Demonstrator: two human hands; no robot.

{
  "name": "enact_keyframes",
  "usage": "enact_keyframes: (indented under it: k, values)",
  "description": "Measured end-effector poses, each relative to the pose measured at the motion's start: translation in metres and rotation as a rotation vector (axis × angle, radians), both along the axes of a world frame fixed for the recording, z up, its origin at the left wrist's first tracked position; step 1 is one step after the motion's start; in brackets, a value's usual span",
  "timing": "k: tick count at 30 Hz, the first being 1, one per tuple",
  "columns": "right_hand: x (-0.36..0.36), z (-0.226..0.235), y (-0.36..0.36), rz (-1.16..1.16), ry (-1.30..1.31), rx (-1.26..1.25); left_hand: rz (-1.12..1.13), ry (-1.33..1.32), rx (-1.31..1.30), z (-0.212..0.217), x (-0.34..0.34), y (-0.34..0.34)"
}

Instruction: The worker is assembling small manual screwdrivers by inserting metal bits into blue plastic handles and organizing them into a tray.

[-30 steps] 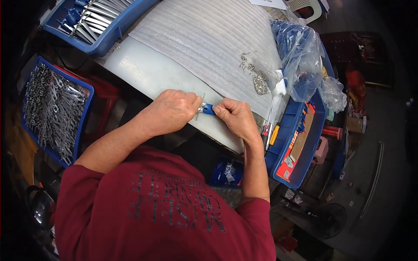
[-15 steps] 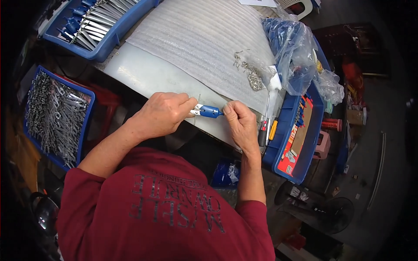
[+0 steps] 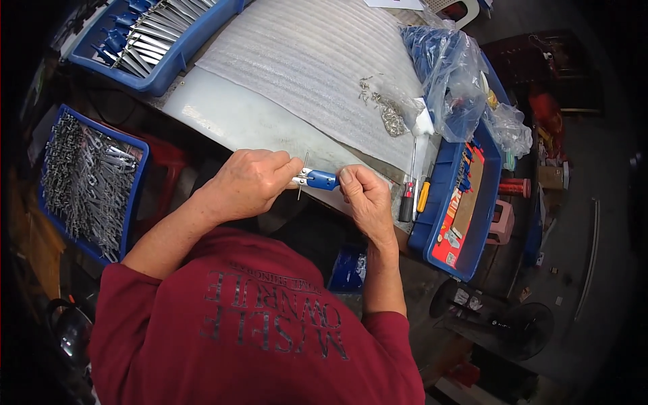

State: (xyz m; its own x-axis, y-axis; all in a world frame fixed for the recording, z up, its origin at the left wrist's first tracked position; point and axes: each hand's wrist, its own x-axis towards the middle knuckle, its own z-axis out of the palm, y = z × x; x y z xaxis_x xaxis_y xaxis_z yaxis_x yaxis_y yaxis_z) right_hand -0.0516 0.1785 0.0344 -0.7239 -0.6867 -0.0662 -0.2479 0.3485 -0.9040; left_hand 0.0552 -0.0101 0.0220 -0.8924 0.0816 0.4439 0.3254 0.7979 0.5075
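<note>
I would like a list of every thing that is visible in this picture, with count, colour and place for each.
small part: one, blue and metal, between both hands at the table edge
foam sheet: one, white ribbed, on the table
table: one, pale grey, centre
pile of small metal pieces: one, silver, on the sheet's right side
plastic bag: one, clear with blue contents, right of the sheet
screwdrivers: two, red-black and yellow-black handles, right table edge
trays: three, blue, upper left, far left, right; the two left ones hold metal parts
left hand: grip on the small part
right hand: grip on the small part's blue end
</note>
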Motion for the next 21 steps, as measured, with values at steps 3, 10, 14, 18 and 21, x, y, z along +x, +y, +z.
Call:
enact_keyframes:
  k: [3, 10, 14, 18, 21]
  values:
    - [0.004, 0.003, -0.002, -0.004, -0.047, -0.027, -0.011, -0.010, -0.004, 0.000, 0.001, 0.000]
    - [0.006, 0.000, -0.004, 0.092, -0.176, 0.005, -0.069, -0.015, 0.015, 0.000, 0.001, 0.000]
    - [0.006, 0.004, -0.002, 0.113, -0.314, -0.075, -0.104, -0.043, 0.022, 0.005, 0.003, -0.001]
    - [0.010, 0.000, -0.004, 0.080, -0.201, -0.085, -0.028, -0.031, -0.066, 0.005, 0.004, 0.004]
    - [0.013, 0.005, -0.005, 0.006, -0.295, -0.088, -0.026, -0.031, -0.061, 0.004, 0.002, 0.004]
